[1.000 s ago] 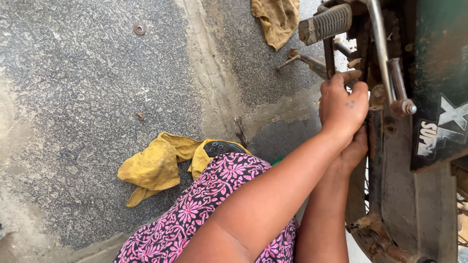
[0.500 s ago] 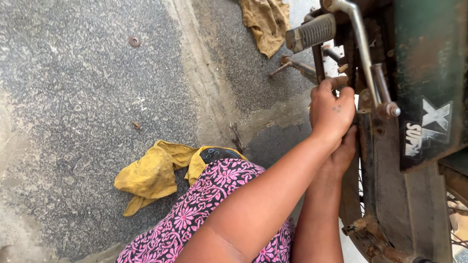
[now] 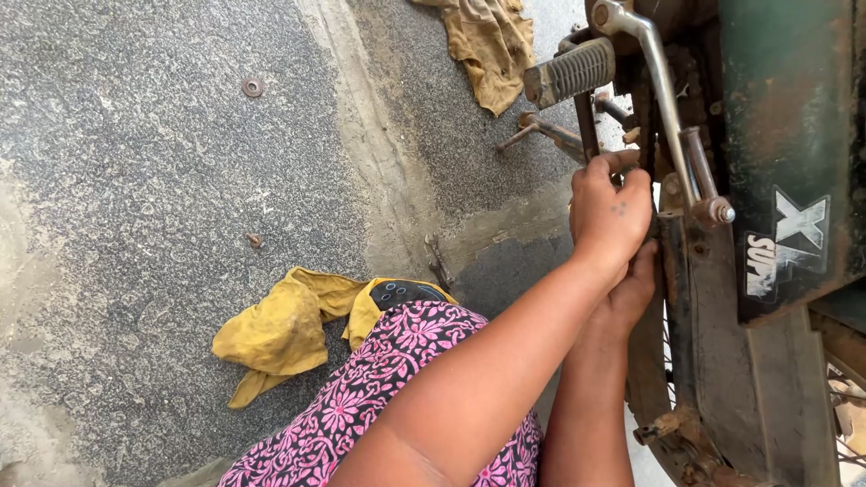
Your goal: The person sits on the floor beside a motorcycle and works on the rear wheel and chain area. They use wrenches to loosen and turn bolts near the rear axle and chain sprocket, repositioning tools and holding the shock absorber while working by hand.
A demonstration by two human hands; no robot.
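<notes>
At the far left of the frame the rough grey pavement (image 3: 135, 225) lies bare and wide, with only a small round washer (image 3: 253, 87) near the upper left and a tiny rusty bit (image 3: 255, 241) below it at mid-height. Lower down, left of centre, a crumpled yellow rag (image 3: 275, 329) lies on the ground, and a small dark object (image 3: 403, 292) rests on its right end. A knee in pink flowered cloth (image 3: 397, 388) rises from the bottom edge just beside it. At the top centre a second, dirtier cloth (image 3: 492, 45) lies on the pavement near a pale concrete seam.

Right of centre two bare forearms run up from the bottom edge toward the rusty underside of a motorcycle (image 3: 767, 271), which fills the right edge. The left hand (image 3: 609, 212) is uppermost, its fingers (image 3: 618, 164) curled and pressed together over a dark metal part just below the ribbed footpeg (image 3: 570, 72); what lies inside the grip is hidden. The right hand (image 3: 631, 289) sits directly under it, mostly covered, reaching in against the frame; I cannot tell how its fingers stand. A silver lever arm (image 3: 663, 108) slants down just right of the hands, so room there is tight, while the ground to the left stays open.
</notes>
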